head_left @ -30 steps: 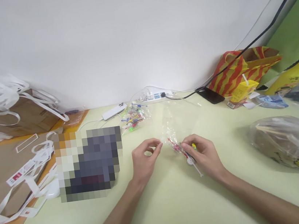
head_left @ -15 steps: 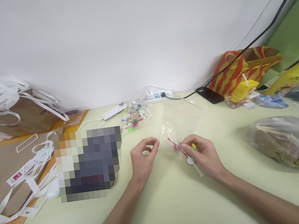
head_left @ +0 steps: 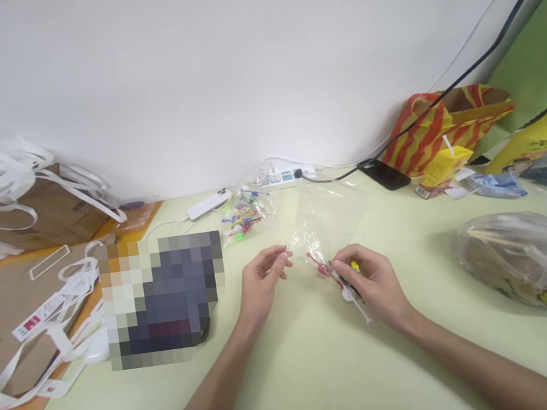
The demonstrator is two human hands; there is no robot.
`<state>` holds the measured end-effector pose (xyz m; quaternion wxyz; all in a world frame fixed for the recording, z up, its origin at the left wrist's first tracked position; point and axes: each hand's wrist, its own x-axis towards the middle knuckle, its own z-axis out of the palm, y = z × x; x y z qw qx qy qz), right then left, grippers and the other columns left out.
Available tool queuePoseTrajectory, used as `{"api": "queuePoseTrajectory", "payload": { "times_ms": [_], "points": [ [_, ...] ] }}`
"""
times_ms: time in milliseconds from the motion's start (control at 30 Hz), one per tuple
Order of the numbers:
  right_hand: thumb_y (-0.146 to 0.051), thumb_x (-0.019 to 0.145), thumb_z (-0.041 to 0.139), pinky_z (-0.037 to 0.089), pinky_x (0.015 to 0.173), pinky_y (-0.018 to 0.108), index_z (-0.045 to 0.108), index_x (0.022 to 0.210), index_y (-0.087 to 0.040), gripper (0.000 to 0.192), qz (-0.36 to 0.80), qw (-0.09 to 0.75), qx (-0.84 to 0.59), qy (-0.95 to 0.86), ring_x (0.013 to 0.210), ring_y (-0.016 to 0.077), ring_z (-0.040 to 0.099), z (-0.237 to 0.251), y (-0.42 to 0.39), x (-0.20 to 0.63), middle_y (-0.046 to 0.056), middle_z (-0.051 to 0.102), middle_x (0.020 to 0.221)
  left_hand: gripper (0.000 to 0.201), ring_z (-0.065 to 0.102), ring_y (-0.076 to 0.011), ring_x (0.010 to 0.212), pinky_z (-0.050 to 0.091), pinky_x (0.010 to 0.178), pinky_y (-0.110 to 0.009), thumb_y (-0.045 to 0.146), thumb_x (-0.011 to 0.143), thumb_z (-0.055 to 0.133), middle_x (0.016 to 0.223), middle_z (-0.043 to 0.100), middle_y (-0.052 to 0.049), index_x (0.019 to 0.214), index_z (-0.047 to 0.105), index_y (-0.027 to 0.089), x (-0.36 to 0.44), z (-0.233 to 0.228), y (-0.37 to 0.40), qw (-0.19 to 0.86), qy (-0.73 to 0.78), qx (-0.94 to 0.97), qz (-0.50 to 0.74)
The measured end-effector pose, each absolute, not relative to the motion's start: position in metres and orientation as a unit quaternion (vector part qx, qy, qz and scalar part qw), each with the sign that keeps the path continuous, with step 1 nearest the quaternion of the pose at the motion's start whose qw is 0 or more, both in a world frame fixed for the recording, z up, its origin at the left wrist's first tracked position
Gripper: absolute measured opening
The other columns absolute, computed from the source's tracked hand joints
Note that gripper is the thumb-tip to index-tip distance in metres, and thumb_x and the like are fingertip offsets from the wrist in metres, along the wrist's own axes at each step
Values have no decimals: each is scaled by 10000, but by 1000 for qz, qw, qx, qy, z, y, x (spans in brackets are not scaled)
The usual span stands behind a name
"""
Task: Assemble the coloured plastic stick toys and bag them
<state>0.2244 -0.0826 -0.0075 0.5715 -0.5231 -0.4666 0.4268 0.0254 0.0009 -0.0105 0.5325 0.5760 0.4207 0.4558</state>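
Note:
My right hand pinches a bunch of small plastic pieces between thumb and fingers. Among them are a white piece with a round disc and a thin stem, a dark sliver and a bit of yellow; their exact kind is unclear. A red arrow-shaped piece lies just left of the fingertips, by the near end of a clear plastic bag flat on the table. My left hand hovers at the bag's left side, fingers slightly apart, with nothing visible in them.
Behind my left hand lies a clear bag of colourful small parts, beside a white phone and a power strip. A blurred dark object is at left. A plastic-wrapped bundle, juice carton and black phone are at right.
My left hand's thumb and forefinger, close together before, have parted, and the other fingertips now show. My right hand keeps its pinch on the small pieces, almost unmoved.

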Motion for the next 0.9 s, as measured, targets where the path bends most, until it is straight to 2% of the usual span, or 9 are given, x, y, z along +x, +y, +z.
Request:
{"api": "queuePoseTrajectory", "payload": {
  "times_ms": [233, 467, 667, 900],
  "points": [
    [-448, 897, 692, 443, 515, 260, 672, 822, -195, 265, 425, 566, -525, -473, 617, 133, 520, -10, -82, 225, 17, 610, 752, 267, 680, -186, 796, 500, 674, -275, 424, 863, 726, 909, 752, -89, 916, 748, 163, 24, -17, 3, 557, 414, 573, 435],
    [-443, 909, 676, 450, 536, 257, 678, 831, -194, 262, 413, 565, -529, -479, 633, 137, 525, -10, -81, 226, 19, 619, 755, 244, 680, -187, 855, 488, 723, -274, 420, 885, 708, 940, 734, -78, 903, 721, 178, 20, -21, 4, 587, 406, 550, 434],
    [-463, 897, 685, 450, 502, 244, 668, 814, -196, 280, 429, 572, -527, -460, 606, 133, 526, -9, -80, 226, 17, 625, 741, 233, 659, -182, 875, 474, 725, -268, 412, 885, 710, 975, 712, -77, 893, 700, 180, 21, -18, 3, 607, 401, 526, 442],
    [-538, 870, 694, 427, 457, 256, 653, 805, -190, 356, 457, 549, -538, -448, 534, 125, 513, -11, -81, 225, 28, 653, 744, 220, 645, -170, 835, 461, 704, -263, 392, 890, 704, 915, 693, -63, 873, 664, 177, 22, -15, 3, 623, 378, 499, 469]
  ]
}}
